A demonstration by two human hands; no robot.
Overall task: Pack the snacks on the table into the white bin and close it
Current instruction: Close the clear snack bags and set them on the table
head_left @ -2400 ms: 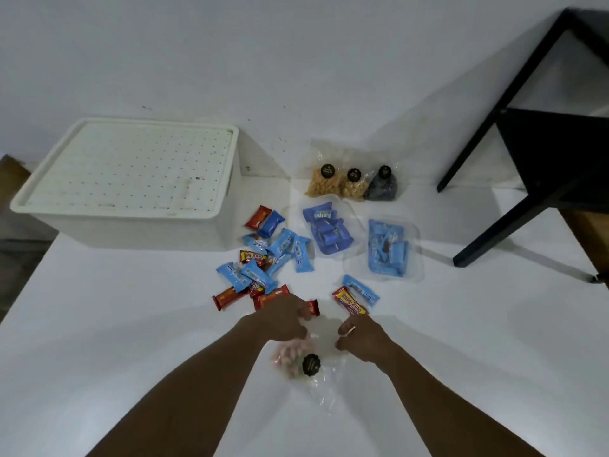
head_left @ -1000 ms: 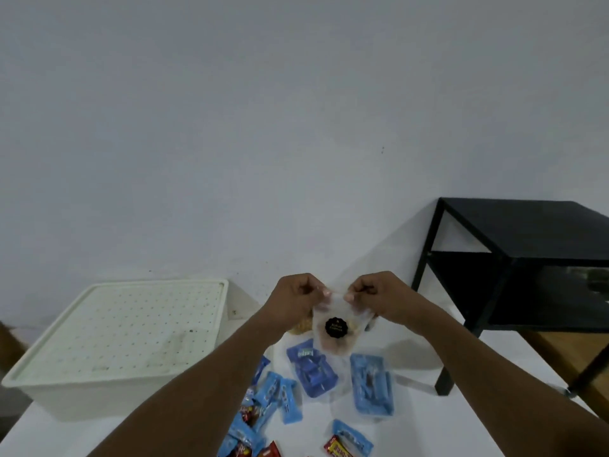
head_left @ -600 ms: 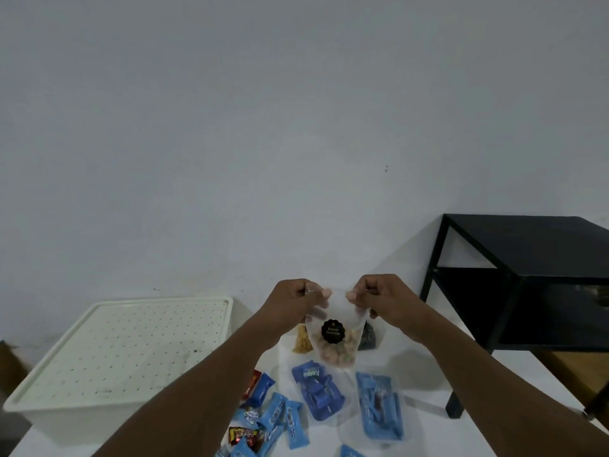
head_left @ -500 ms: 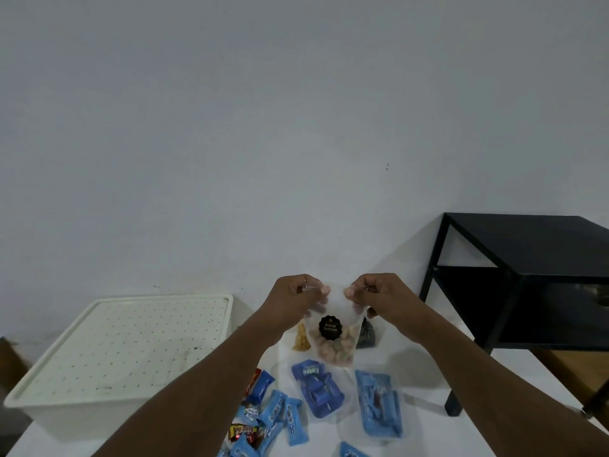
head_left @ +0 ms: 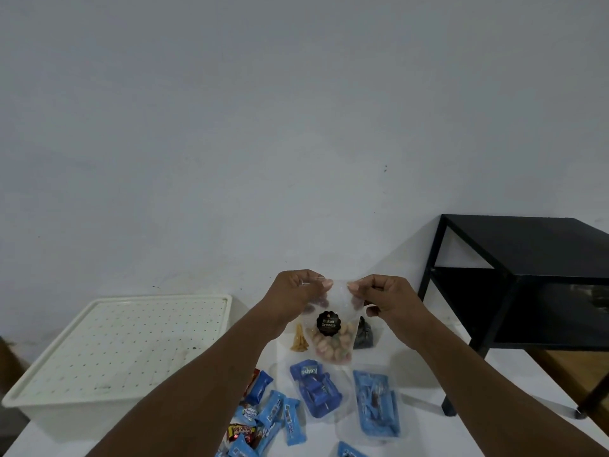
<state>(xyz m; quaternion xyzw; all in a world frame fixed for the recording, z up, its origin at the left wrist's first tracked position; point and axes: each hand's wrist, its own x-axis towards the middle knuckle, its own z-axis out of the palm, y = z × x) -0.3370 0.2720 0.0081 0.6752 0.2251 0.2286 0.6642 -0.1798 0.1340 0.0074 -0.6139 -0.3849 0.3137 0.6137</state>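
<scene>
I hold a clear biscuit pouch with a black round label up in front of me, above the table. My left hand pinches its top left corner and my right hand pinches its top right corner. The white bin stands at the left with its dotted lid on. Small blue and red snack bars lie scattered beside the bin. Two clear packs of blue snacks lie below the pouch. Two other pouches, one tan and one dark, stand partly hidden behind the held one.
The white table carries everything and meets a plain wall behind. A black metal side table stands at the right, with one leg resting near the table's right side. A brown surface shows past the right edge.
Both hands lifted the biscuit pouch off the table and now hold it up by its top. My view tilted upward toward the wall. In the last half second little has moved.
</scene>
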